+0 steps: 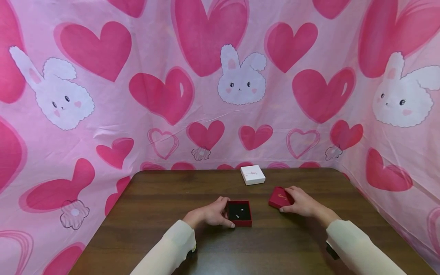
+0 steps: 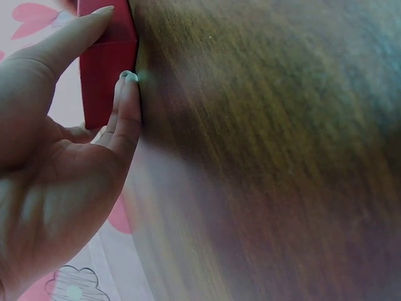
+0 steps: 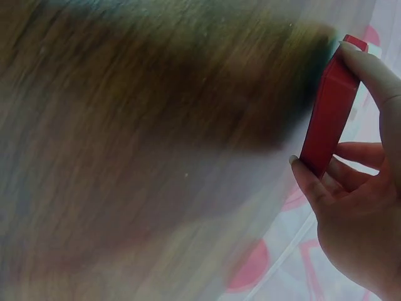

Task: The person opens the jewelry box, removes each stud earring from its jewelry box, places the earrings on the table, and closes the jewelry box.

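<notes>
A small red jewelry box [image 1: 243, 224] sits on the brown table with its black pad facing up. Two small silvery earrings [image 1: 242, 209] show on that pad. My left hand [image 1: 215, 212] grips the box from its left side, thumb at the near corner. In the left wrist view, the thumb and fingers lie along the red wall [image 2: 103, 81]. To the right, my right hand [image 1: 301, 202] holds the red lid [image 1: 279, 198], which bears gold script. The right wrist view has the lid [image 3: 330, 113] pinched between thumb and fingers, close over the wood.
A white square box [image 1: 253, 175] with pink lettering stands near the table's back edge, beyond the lid. Pink cloth [image 1: 237, 114] with hearts and rabbits hangs behind and on both sides of the wooden table [image 1: 165, 187].
</notes>
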### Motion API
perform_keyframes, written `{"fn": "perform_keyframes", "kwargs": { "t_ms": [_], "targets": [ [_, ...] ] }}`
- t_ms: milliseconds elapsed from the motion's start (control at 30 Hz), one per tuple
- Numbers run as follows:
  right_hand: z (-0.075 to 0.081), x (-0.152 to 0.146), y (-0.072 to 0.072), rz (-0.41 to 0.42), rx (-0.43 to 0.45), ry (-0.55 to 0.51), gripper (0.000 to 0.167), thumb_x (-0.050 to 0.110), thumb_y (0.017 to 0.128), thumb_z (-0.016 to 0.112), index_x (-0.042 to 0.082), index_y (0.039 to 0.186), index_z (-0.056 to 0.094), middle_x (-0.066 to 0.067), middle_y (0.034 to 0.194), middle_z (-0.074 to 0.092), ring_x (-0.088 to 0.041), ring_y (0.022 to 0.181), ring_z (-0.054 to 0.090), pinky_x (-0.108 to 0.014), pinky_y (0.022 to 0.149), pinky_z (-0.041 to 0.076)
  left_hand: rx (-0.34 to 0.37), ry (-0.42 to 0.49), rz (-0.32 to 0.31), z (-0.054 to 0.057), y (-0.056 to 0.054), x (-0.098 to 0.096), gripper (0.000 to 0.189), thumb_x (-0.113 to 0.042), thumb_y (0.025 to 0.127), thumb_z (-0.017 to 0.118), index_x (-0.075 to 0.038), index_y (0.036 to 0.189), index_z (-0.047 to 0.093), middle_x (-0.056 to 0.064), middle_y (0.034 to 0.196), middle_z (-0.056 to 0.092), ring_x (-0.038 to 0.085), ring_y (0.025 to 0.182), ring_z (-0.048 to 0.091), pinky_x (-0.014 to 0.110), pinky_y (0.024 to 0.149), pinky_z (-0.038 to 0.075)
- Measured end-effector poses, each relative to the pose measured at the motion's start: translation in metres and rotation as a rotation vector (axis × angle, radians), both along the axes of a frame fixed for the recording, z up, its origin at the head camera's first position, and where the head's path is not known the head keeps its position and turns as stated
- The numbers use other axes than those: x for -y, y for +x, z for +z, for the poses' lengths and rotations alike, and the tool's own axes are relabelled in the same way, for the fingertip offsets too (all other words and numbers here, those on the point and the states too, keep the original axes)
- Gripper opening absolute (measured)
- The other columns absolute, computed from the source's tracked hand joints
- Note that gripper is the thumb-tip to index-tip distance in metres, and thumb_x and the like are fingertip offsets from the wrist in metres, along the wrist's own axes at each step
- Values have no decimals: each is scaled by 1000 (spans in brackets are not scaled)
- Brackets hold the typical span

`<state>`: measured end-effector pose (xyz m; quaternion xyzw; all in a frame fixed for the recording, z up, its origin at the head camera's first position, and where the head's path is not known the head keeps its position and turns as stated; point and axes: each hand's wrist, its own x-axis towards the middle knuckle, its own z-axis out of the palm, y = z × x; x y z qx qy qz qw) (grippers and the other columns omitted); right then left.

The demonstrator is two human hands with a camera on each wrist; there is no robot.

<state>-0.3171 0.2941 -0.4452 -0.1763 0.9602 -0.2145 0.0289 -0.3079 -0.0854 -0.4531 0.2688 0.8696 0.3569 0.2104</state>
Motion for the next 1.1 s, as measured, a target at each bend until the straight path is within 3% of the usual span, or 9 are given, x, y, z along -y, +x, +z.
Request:
{"fn": "perform_keyframes", "kwargs": {
  "t_ms": [267, 667, 900, 1100],
  "targets": [
    [0, -7, -1, -13, 11, 9, 91, 44, 77, 87, -13, 138, 49, -24, 128, 55, -38, 113, 53, -60, 97, 47, -9, 20, 10, 5, 7, -2, 62, -20, 82, 88, -10, 128, 47, 5, 115, 44, 18, 100, 52, 31, 87, 45],
    [-2, -18, 0, -32, -18, 24, 91, 45, 80, 85, -16, 137, 49, -29, 128, 55, -39, 112, 55, -58, 95, 47, -40, 32, -44, 0, 1, 1, 62, -30, 84, 86, -10, 127, 46, 5, 115, 44, 16, 99, 51, 31, 87, 45],
    [1, -25, 0, -46, -6, 22, 94, 46, 81, 84, -16, 139, 46, -34, 133, 51, -44, 115, 53, -63, 97, 45, -11, 16, -4, 3, 3, -1, 60, -24, 83, 87, -11, 125, 47, 5, 114, 45, 18, 100, 51, 31, 88, 45],
    [-1, -30, -1, -52, -10, 26, 94, 46, 81, 83, -16, 139, 45, -34, 131, 52, -44, 114, 53, -63, 96, 45, -27, 17, -23, 3, 2, 0, 61, -27, 84, 87, -9, 126, 46, 5, 114, 45, 17, 99, 51, 32, 87, 45]
  ]
}}
